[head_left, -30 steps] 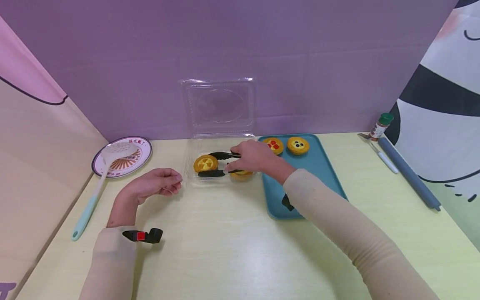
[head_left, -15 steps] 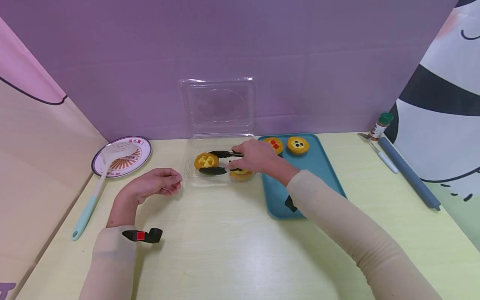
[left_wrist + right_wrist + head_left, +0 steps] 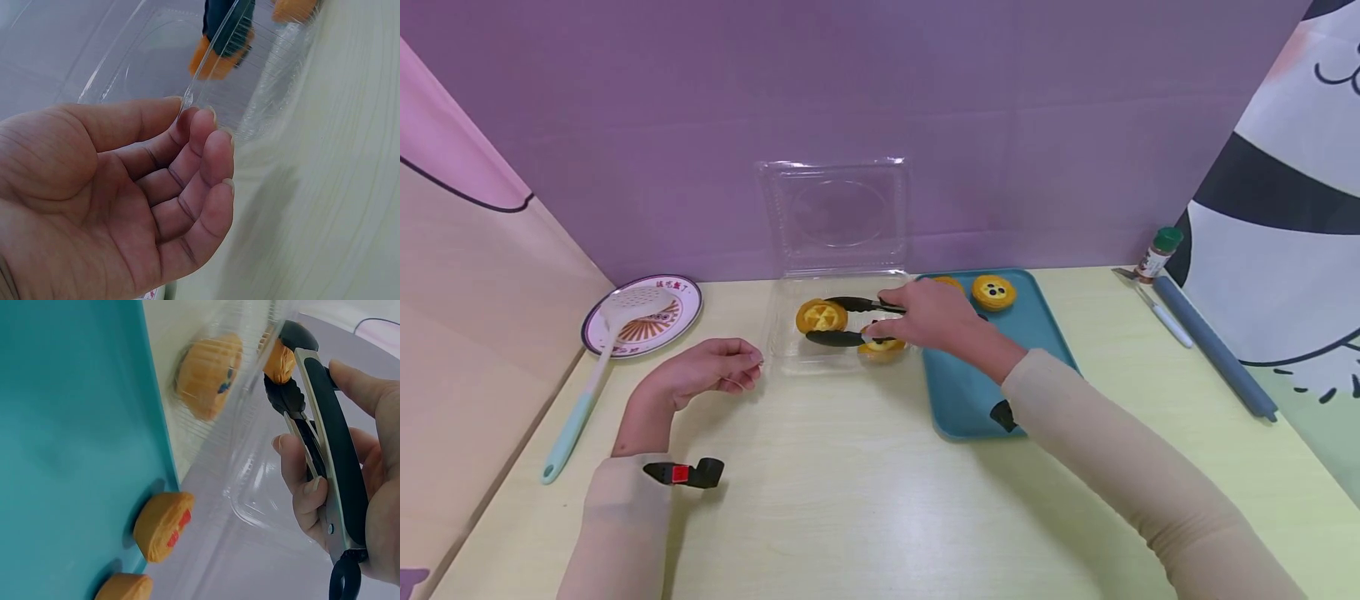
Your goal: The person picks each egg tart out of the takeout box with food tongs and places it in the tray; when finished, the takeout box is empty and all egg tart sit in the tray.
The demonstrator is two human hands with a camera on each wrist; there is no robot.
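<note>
My right hand [image 3: 936, 315] grips black-tipped tongs [image 3: 337, 450], their jaws closed around an egg tart [image 3: 822, 317] with a yellow cross-patterned top. The held tart is over the left part of a clear plastic clamshell container [image 3: 790, 360], whose lid [image 3: 842, 217] stands up at the back. A second tart [image 3: 209, 375], dotted with dark berries, sits in the container's right part, partly hidden by my right hand in the head view. With thumb and forefinger my left hand [image 3: 144, 181] pinches the container's left rim [image 3: 187, 100].
Right of the container lies a blue tray [image 3: 958, 417] bearing a red-dotted tart [image 3: 164, 525] and a blueberry tart [image 3: 994, 292]. A skimmer [image 3: 587, 392] rests across a patterned plate [image 3: 688, 304] at left. Far right are a spice jar [image 3: 1159, 254], a white-handled knife-like tool [image 3: 1168, 323] and a blue-grey rod [image 3: 1217, 350].
The tongs and the tart in them have moved a little to the right and toward the back. My left hand has stayed at the container's rim.
</note>
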